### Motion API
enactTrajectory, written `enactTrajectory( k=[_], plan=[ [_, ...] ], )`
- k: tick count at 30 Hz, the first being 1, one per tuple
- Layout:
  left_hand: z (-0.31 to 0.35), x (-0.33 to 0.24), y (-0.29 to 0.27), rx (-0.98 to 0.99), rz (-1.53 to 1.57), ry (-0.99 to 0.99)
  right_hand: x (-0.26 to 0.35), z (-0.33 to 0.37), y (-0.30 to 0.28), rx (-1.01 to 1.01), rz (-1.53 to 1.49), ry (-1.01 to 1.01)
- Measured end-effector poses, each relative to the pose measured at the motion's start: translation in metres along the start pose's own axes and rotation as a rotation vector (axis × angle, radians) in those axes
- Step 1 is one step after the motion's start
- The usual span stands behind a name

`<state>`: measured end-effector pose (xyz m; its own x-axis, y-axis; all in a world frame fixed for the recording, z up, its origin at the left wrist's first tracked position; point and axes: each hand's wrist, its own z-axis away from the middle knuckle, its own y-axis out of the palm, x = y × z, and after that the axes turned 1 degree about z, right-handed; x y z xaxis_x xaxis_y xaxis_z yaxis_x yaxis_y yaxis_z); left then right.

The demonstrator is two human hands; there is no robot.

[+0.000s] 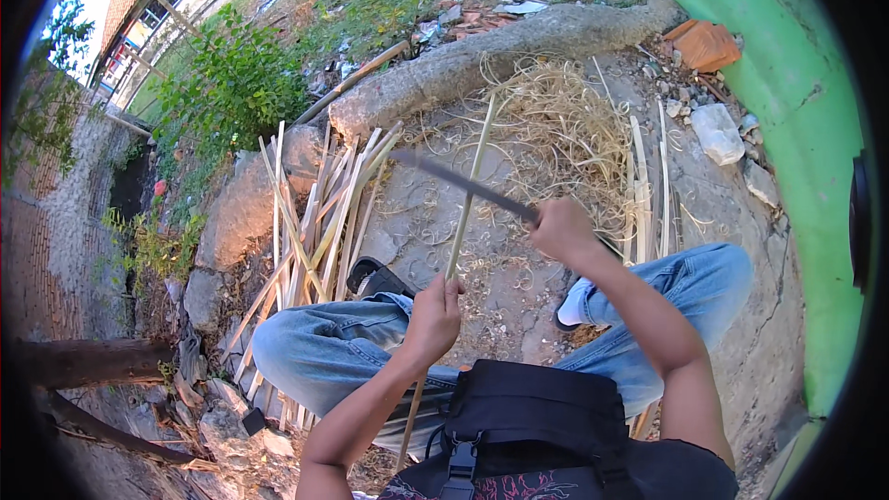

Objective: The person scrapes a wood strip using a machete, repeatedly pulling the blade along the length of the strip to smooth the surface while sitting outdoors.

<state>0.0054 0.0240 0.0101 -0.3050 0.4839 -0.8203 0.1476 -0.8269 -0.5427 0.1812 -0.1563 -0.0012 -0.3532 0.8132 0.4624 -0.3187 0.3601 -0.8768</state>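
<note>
My left hand (433,317) is closed around a long, thin bamboo strip (481,148). The strip slants from beside my left thigh up and away past the hand, its far end near the pile of shavings. In my right hand (563,230) is the handle of a knife (500,200) with a long, dark blade. The blade points left and crosses the strip some way beyond my left hand. Whether its edge touches the strip, I cannot tell.
Many bamboo strips (338,213) lean in a bundle on the left, and more strips (641,190) lie at the right. Curled shavings (569,130) heap up ahead. A stone kerb (500,44) curves behind them; a green wall (787,83) rises on the right. A black bag (535,403) sits at my lap.
</note>
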Motion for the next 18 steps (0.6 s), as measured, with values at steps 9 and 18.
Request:
enactTrajectory(
  k=[9, 18],
  plan=[
    [0.000, 0.013, 0.000, 0.316, 0.463, -0.278, -0.113, -0.044, -0.014, -0.182, -0.131, 0.577],
    [-0.007, 0.000, -0.015, 0.419, 0.695, -0.570, -0.020, -0.012, -0.022, -0.188, -0.343, 0.148]
  ],
)
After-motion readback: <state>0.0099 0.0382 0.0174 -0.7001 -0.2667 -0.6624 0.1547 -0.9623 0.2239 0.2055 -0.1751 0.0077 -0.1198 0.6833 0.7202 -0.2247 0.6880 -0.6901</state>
